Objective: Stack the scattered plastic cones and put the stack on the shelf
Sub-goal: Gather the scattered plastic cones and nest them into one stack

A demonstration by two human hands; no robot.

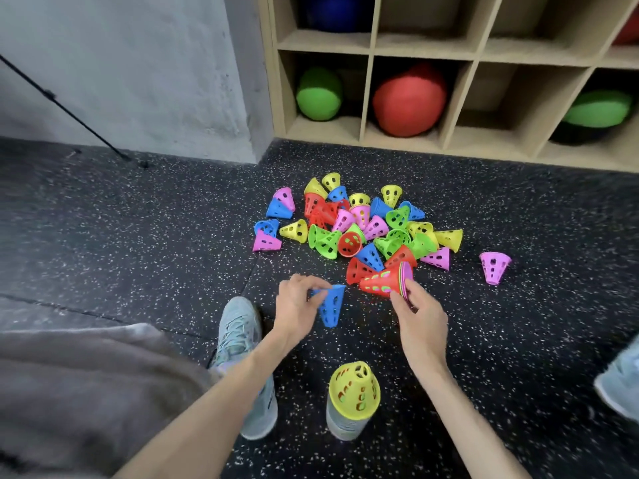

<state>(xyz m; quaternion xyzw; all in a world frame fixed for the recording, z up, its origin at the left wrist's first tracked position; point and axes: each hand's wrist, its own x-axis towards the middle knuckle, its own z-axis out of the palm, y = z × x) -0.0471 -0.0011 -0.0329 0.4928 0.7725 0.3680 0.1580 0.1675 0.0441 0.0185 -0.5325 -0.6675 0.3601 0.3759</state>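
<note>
Fingers of my left hand (297, 307) cover part of the blue cone (330, 305) they pinch by its rim, wide end up. My right hand (420, 314) grasps a red-topped stack (385, 281) lying sideways; its inner cones show only as coloured rims, perhaps four. Both grips hang over the floor (138, 219), just short of the pile (359, 226) below the shelf (446, 98).

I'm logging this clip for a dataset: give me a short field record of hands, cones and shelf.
left hand: holds a blue cone
right hand: holds a small stack, red cone outermost
pile: many loose cones on the floor
tall stack: upright near the feet, yellow on top
stray cone: pink, right of the pile
shelf: holds balls, no cones seen
</note>
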